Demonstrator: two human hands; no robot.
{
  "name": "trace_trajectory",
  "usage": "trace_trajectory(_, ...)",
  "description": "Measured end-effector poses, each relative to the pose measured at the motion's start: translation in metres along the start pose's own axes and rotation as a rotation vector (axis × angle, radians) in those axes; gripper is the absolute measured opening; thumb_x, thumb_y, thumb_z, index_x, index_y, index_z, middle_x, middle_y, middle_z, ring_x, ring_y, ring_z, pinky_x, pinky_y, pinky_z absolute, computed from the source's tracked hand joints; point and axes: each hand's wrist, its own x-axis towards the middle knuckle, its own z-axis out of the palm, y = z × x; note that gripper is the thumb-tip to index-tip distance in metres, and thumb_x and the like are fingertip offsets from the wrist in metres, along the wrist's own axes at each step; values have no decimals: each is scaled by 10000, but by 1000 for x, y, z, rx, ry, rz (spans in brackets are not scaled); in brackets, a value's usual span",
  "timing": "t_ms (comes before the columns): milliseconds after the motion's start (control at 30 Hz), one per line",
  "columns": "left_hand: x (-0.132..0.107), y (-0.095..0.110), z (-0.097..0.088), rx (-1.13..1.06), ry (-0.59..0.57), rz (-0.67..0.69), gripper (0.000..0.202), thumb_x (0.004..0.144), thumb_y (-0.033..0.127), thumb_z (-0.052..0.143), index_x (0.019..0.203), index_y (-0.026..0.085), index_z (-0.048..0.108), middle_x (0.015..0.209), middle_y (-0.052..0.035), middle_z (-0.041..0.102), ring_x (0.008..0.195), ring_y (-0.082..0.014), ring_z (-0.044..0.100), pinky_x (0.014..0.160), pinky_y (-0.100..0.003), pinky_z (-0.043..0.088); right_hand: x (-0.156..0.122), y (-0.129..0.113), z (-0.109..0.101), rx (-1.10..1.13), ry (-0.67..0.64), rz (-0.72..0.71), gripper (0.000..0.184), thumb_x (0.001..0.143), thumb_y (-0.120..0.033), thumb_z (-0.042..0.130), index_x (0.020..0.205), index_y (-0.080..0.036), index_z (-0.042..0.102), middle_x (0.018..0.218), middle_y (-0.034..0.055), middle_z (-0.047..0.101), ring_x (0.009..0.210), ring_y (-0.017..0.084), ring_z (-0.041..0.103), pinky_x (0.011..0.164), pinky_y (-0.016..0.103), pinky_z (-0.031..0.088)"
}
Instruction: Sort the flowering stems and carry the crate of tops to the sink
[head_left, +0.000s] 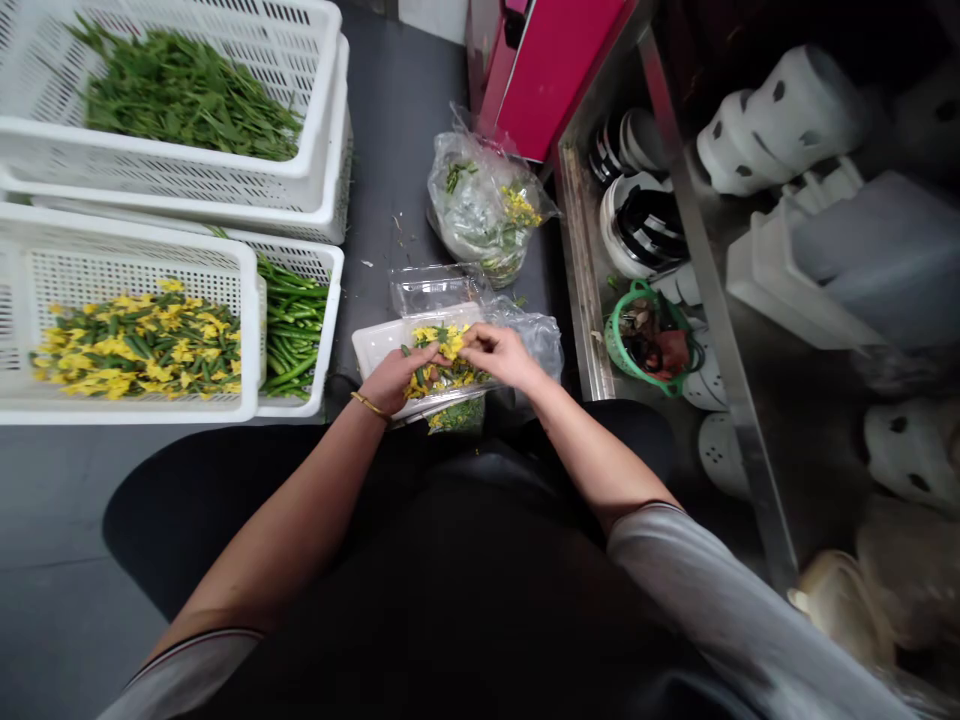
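Note:
Over a white tray [371,345], my left hand [401,380], with a yellow bracelet at the wrist, is closed on small green cucumber-like pieces with yellow blossoms. My right hand [501,355] pinches at the same cluster of yellow blossoms [450,341] from the other side; its fingertips partly hide what they grip. More yellow blossoms [427,382] lie beneath both hands. Just beyond the tray is a clear plastic clamshell box [431,293]. A bag of green and yellow bits [457,415] shows below the tray, near my lap.
At left stand white crates of yellow-blossomed pieces [142,345], long green peppers [289,340] and leafy greens [180,95]. Ahead sits a clear plastic bag [480,200] of trimmings. A metal shelf [720,330] at right holds white containers and a green basket [619,335].

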Motion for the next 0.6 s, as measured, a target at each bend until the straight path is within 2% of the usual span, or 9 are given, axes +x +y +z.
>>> trace_trajectory(100, 1, -1, 0, -54, 34, 124, 300, 609, 378, 774, 582, 119, 625, 503, -3, 535, 450, -77, 474, 448, -213, 357, -8, -12, 9, -255, -52, -144, 115, 812, -281, 550, 824, -174, 591, 794, 24, 571, 726, 133, 502, 681, 244, 387)
trace_trajectory(200, 1, 3, -3, 13, -7, 191, 278, 603, 338, 778, 564, 115, 617, 518, -6, 549, 471, -83, 482, 480, -227, 370, -13, -12, 7, -309, -113, -158, 113, 828, -252, 536, 847, -169, 610, 829, 36, 585, 746, 139, 516, 706, 257, 390)
trace_trajectory(300, 0, 4, -3, 62, -29, 210, 271, 622, 326, 761, 555, 111, 610, 523, -9, 547, 482, -88, 480, 498, -239, 373, -9, -4, -1, -116, -135, -43, 118, 794, -249, 581, 865, -159, 610, 771, 15, 592, 678, 122, 528, 664, 248, 411)
trace_trajectory(433, -1, 4, 2, 61, -11, 209, 245, 559, 294, 790, 596, 108, 634, 507, 4, 537, 478, -85, 466, 493, -235, 359, 5, -2, -1, 240, -42, 170, 231, 777, -325, 602, 941, -163, 584, 693, -18, 581, 562, 102, 524, 543, 225, 423)
trace_trajectory(600, -6, 9, 5, 67, -93, 205, 297, 564, 354, 775, 547, 126, 585, 479, 2, 517, 461, -93, 458, 473, -238, 348, 14, -18, 9, 385, -88, 139, 222, 746, -372, 643, 787, -159, 594, 542, -56, 518, 470, 73, 459, 470, 194, 386)
